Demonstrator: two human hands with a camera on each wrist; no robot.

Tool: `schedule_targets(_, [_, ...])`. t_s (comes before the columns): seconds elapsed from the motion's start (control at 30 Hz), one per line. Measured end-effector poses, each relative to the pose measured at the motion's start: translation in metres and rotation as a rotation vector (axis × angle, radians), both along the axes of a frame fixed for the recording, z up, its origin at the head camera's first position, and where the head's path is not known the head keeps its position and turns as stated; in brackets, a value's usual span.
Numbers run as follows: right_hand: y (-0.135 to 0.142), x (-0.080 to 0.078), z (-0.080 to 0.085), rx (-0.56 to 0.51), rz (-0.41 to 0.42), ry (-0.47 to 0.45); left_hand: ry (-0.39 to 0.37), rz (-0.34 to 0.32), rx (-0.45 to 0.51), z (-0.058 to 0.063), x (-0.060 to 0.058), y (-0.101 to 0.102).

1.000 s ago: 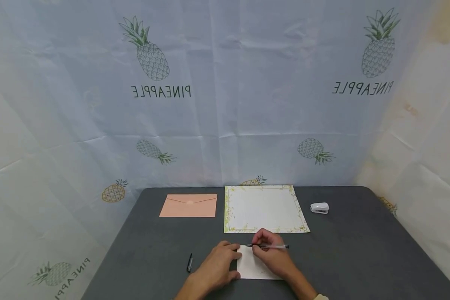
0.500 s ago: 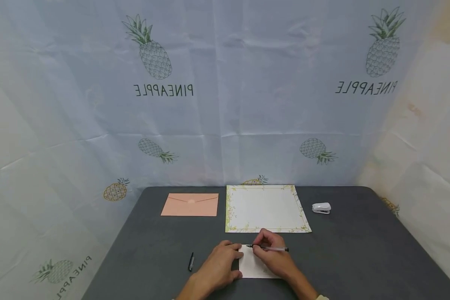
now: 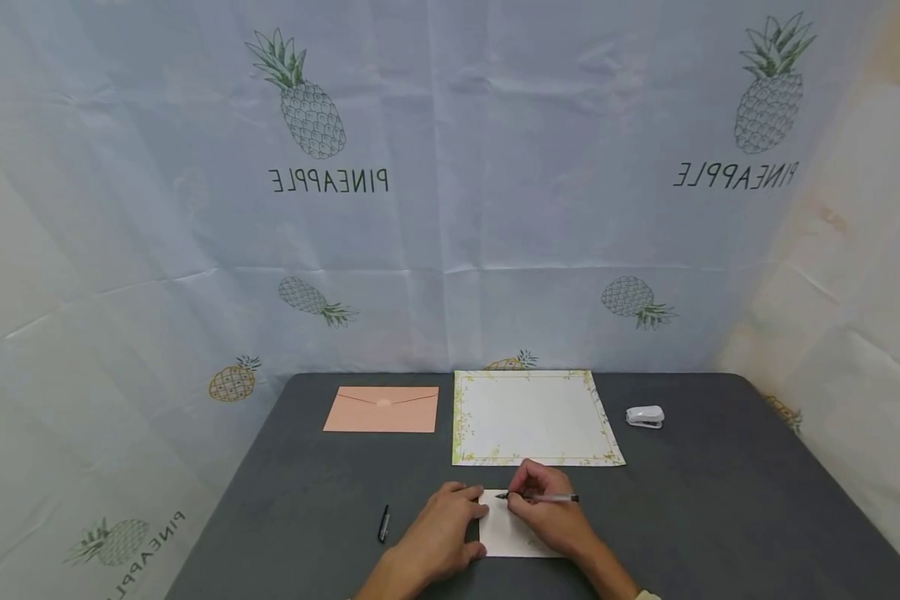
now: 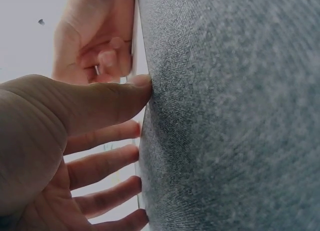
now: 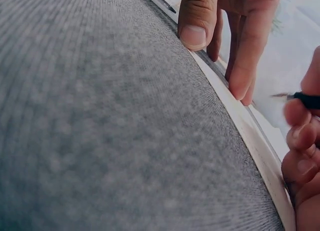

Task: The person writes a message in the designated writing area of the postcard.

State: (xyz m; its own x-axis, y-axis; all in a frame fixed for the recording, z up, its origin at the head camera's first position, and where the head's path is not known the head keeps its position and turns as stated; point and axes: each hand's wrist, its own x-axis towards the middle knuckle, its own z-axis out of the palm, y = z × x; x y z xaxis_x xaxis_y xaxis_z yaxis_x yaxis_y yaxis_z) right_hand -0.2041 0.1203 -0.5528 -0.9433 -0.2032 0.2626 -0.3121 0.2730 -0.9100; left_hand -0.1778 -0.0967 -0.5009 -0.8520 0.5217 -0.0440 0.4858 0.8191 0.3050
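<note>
Bearings are taken from the white note card (image 3: 504, 533), with 12 o'clock away from the person. The card lies flat on the dark grey table (image 3: 705, 517), directly before the person and between the two hands. The left hand (image 3: 438, 529), on the 9 o'clock side, has its grip spread: fingertips and thumb rest along the card's edge, a placement judged to stop it sliding. The right hand (image 3: 551, 512) lies over the 3 o'clock side, its grip pinching the slim black-tipped pen (image 3: 557, 498) low on the barrel, presumably for fine control of the tip. Contact between tip and card cannot be confirmed.

The pen's long axis runs almost exactly 9 to 3 o'clock, the tip facing 9, over the card's far part. The card's long axis appears to run likewise; the right hand hides part of it.

The pen cap (image 3: 384, 524) lies at 9 o'clock, beyond the left hand, its length nearly 12 to 6, apparently clear of the work. The salmon envelope (image 3: 380, 419) is at 10 o'clock, the floral-bordered letter sheet (image 3: 536, 417) at 12, and the white stapler (image 3: 646, 415) at 2, all apart from both hands.
</note>
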Motion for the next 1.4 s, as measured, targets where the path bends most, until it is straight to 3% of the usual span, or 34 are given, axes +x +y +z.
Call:
schedule_targets(0.27, [0.0012, 0.0021, 0.0000, 0.103, -0.004, 0.062, -0.010, 0.002, 0.014, 0.0016, 0.0002, 0.0009])
schedule_targets(0.53, [-0.0001, 0.0036, -0.0012, 0.173, -0.004, 0.056, -0.017, -0.002, 0.020, 0.0022, 0.0009, 0.0001])
schedule_targets(1.4, [-0.0011, 0.0039, -0.0016, 0.211, 0.050, 0.156, -0.001, 0.000, 0.034, 0.0022, 0.0033, -0.0006])
